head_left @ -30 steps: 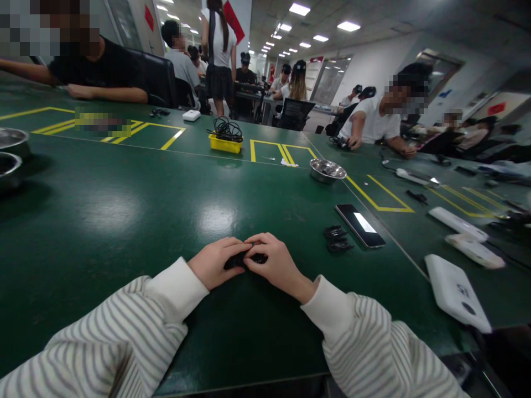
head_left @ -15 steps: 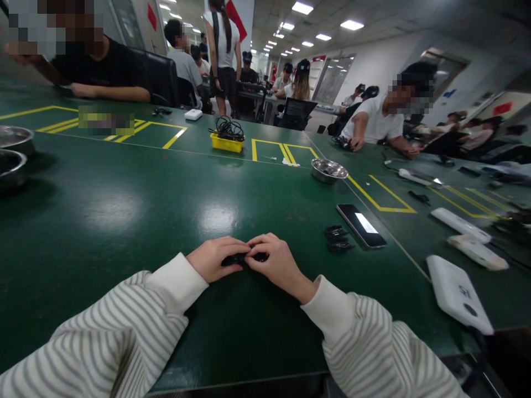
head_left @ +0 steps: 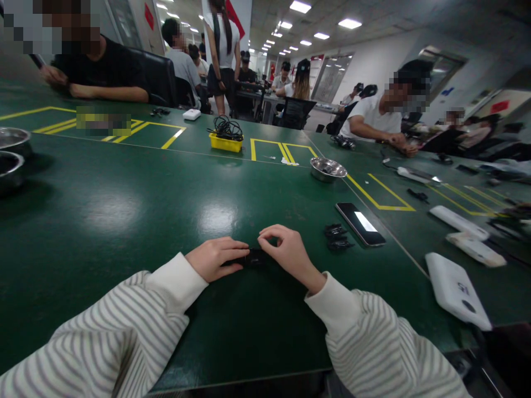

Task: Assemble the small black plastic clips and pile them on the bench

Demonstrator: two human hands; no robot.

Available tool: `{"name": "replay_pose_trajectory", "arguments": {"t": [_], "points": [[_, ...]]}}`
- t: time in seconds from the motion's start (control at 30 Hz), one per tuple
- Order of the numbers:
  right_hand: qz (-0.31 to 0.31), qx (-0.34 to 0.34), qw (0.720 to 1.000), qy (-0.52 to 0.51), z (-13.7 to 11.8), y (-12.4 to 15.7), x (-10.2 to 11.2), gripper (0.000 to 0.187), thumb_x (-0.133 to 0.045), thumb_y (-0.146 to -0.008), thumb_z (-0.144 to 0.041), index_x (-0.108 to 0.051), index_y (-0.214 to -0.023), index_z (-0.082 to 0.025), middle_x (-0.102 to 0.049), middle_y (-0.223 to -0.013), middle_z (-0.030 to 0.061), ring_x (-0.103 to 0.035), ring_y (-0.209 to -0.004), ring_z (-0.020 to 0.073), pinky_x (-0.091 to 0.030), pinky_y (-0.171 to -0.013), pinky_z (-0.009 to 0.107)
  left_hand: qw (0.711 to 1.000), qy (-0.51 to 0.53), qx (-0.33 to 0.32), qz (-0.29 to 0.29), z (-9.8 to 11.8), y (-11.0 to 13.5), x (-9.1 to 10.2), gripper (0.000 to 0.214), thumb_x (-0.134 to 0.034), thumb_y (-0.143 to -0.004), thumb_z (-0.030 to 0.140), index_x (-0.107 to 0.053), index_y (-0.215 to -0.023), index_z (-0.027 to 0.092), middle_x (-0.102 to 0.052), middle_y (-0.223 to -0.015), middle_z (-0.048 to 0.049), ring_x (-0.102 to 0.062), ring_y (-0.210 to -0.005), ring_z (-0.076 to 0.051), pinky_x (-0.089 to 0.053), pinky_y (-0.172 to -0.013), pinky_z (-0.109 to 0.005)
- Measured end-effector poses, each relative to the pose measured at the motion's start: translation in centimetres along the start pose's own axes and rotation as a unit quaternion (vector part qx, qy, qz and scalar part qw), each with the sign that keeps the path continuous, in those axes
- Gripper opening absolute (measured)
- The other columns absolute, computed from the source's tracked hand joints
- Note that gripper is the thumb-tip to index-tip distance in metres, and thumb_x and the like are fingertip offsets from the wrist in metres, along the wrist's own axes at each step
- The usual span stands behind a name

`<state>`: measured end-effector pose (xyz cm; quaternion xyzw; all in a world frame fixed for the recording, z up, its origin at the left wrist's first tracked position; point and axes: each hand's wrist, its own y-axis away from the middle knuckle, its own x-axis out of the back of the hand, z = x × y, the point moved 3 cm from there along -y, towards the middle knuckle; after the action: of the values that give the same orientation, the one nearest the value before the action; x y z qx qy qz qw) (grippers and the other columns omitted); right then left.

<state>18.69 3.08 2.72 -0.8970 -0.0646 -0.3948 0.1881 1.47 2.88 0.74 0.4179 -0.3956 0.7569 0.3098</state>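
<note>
My left hand [head_left: 218,258] is closed on the left end of a small black object [head_left: 256,257] that lies on the green table in front of me. Its kind is hard to make out, as the fingers hide part of it. Just to the right and above, my right hand [head_left: 282,249] is raised with thumb and fingertips pinched together. Whether anything thin is between those fingertips does not show. Two small black bundles [head_left: 337,236], perhaps coiled cables, lie to the right of my right hand, beside a phone [head_left: 360,224] with a partly lit screen.
A steel bowl [head_left: 328,169] stands beyond the phone. Farther back is a yellow tray [head_left: 226,142] of black cables. White devices [head_left: 456,290] lie along the right, and more steel bowls [head_left: 11,168] at the left edge. Co-workers [head_left: 369,124] sit across the table.
My right hand has moved up and right, off the black object, uncovering more of it. My left hand stays put. A co-worker at the right has brought both hands together.
</note>
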Motion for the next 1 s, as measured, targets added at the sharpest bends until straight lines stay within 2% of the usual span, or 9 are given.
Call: {"name": "replay_pose_trajectory", "arguments": {"t": [0.1, 0.3, 0.43, 0.53, 0.67, 0.77, 0.9, 1.0], "points": [[0.0, -0.038, 0.998, 0.048, 1.4, -0.4, 0.5, 0.012, -0.057, -0.071, -0.026, -0.066, -0.074, -0.019, -0.063, -0.076, 0.0019, -0.053, -0.065, 0.0111, -0.039, -0.062, 0.024, 1.0, -0.006, -0.001, 0.003, -0.1, 0.0, -0.2, 0.028, -0.047, -0.081, 0.026, -0.056, -0.106, 0.017, -0.058, -0.107, -0.0097, -0.057, -0.087, -0.018, -0.047, -0.075, -0.032], [-0.057, -0.028, 0.993, 0.1, 2.0, -0.8, 0.8, 0.011, -0.06, -0.07, -0.027, -0.068, -0.069, -0.02, -0.063, -0.069, 0.0017, -0.055, -0.063, 0.0115, -0.039, -0.06, 0.023, 1.0, -0.023, -0.013, -0.003, 0.1, -0.2, -0.2, 0.029, -0.046, -0.081, 0.024, -0.055, -0.106, 0.014, -0.058, -0.107, -0.0118, -0.057, -0.086, -0.019, -0.048, -0.074, -0.034], [-0.127, -0.077, 0.983, 0.105, 2.0, -0.8, 1.2, 0.007, -0.059, -0.067, -0.018, -0.066, -0.066, -0.016, -0.063, -0.06, 0.0006, -0.056, -0.054, 0.0102, -0.041, -0.055, 0.022, 0.999, -0.038, -0.015, -0.002, 0.3, -0.2, 0.0, 0.028, -0.046, -0.081, 0.023, -0.056, -0.105, 0.012, -0.058, -0.107, -0.0126, -0.057, -0.086, -0.02, -0.048, -0.074, -0.034], [-0.141, -0.095, 0.98, 0.105, 1.8, -0.5, 1.5, 0.004, -0.06, -0.061, -0.011, -0.061, -0.062, -0.014, -0.061, -0.056, -0.0001, -0.054, -0.05, 0.0096, -0.042, -0.052, 0.021, 0.999, -0.038, -0.017, 0.0, 0.4, -0.3, 0.1, 0.028, -0.046, -0.081, 0.023, -0.056, -0.105, 0.012, -0.058, -0.107, -0.0127, -0.057, -0.085, -0.02, -0.049, -0.074, -0.034], [-0.104, -0.035, 0.993, 0.041, 0.6, 0.0, 1.2, 0.003, -0.055, -0.066, -0.015, -0.058, -0.066, -0.014, -0.059, -0.059, -0.0003, -0.052, -0.051, 0.0083, -0.04, -0.051, 0.02, 0.999, -0.031, -0.016, 0.002, 0.4, -0.2, 0.1, 0.028, -0.045, -0.081, 0.023, -0.055, -0.105, 0.013, -0.059, -0.106, -0.0122, -0.057, -0.086, -0.02, -0.048, -0.073, -0.034], [-0.07, 0.021, 0.997, 0.002, -0.4, 0.3, 0.7, 0.006, -0.054, -0.069, -0.018, -0.059, -0.067, -0.015, -0.06, -0.068, 0.001, -0.053, -0.062, 0.0095, -0.04, -0.058, 0.021, 0.999, -0.031, -0.011, -0.002, 0.4, -0.2, 0.0, 0.028, -0.045, -0.081, 0.023, -0.055, -0.105, 0.014, -0.058, -0.107, -0.0112, -0.057, -0.087, -0.02, -0.048, -0.075, -0.033], [-0.083, 0.052, 0.995, -0.029, -0.8, 0.4, -0.3, 0.006, -0.058, -0.07, -0.021, -0.064, -0.069, -0.018, -0.061, -0.087, 0.0022, -0.054, -0.082, 0.0127, -0.039, -0.074, 0.026, 0.999, -0.036, -0.006, 0.0, 0.4, -0.3, 0.0, 0.027, -0.048, -0.08, 0.023, -0.056, -0.103, 0.013, -0.059, -0.105, -0.0104, -0.057, -0.088, -0.019, -0.048, -0.075, -0.032], [-0.088, 0.053, 0.994, -0.047, -0.6, 0.5, -0.7, 0.006, -0.059, -0.07, -0.022, -0.065, -0.07, -0.019, -0.061, -0.088, 0.0021, -0.054, -0.083, 0.013, -0.039, -0.077, 0.028, 0.999, -0.034, -0.007, 0.006, 0.5, -0.4, 0.1, 0.027, -0.049, -0.078, 0.022, -0.056, -0.103, 0.014, -0.06, -0.103, -0.0092, -0.057, -0.086, -0.018, -0.048, -0.074, -0.03]]}}
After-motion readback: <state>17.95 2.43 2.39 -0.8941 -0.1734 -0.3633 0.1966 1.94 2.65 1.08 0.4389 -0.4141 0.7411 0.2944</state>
